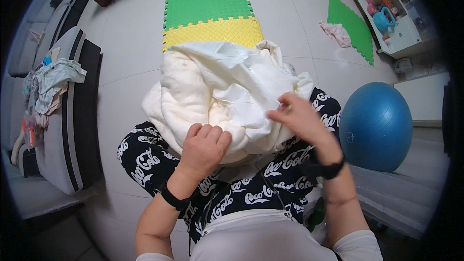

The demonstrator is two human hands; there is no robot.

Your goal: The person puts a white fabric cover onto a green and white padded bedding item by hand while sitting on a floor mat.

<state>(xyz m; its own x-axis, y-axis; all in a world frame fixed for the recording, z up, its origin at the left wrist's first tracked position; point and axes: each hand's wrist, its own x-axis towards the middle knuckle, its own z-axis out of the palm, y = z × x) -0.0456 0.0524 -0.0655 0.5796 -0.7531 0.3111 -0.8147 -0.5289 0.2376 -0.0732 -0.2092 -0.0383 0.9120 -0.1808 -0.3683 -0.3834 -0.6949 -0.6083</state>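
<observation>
A bulky bundle of cream padded fabric (185, 87), possibly a quilt, rests between my knees. Thin white cloth (250, 79) lies loosely folded over its top and right side. My left hand (207, 148) is closed in a fist on the near edge of the padded fabric, gripping it. At the right side of the white cloth is my right hand (301, 117), blurred, thumb and forefinger apart at their tips. Whether it pinches any cloth cannot be made out. The underside of the bundle is hidden.
Green (208, 1) and yellow (214, 33) foam mats lie beyond the bundle. A blue exercise ball (377, 127) stands at my right. To the left, clothes (59, 79) hang over a grey sofa piece (59, 152). Pink cloth (337, 34) lies by another green mat (349, 25).
</observation>
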